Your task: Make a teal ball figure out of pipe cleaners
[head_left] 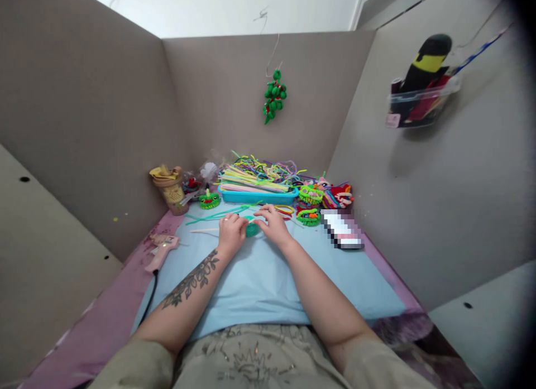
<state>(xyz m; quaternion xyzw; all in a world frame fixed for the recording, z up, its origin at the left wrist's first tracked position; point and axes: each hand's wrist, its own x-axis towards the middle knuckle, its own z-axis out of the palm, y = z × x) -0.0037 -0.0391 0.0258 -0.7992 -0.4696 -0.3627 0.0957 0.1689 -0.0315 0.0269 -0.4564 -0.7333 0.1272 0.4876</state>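
Observation:
A round teal piece, seemingly coiled pipe cleaner (pixel 252 229), sits between my two hands above the blue cloth. My left hand (pixel 233 233) pinches it from the left, fingertips at its upper edge. From the right, the fingers of my right hand (pixel 272 224) are bent and closed at its top. Their tips meet near a small pale bit whose kind is too small to make out. Loose teal pipe cleaners (pixel 218 215) lie just beyond my left hand. A thin white stick (pixel 203 230) lies to the left of that hand.
A blue tray (pixel 259 197) heaped with pipe cleaners stands at the back. Finished green figures (pixel 209 199) flank it. At the left are a pink glue gun (pixel 162 254) with a cord and a brown cup (pixel 171 191). A blurred-out phone (pixel 342 230) lies right. Grey panels enclose the table.

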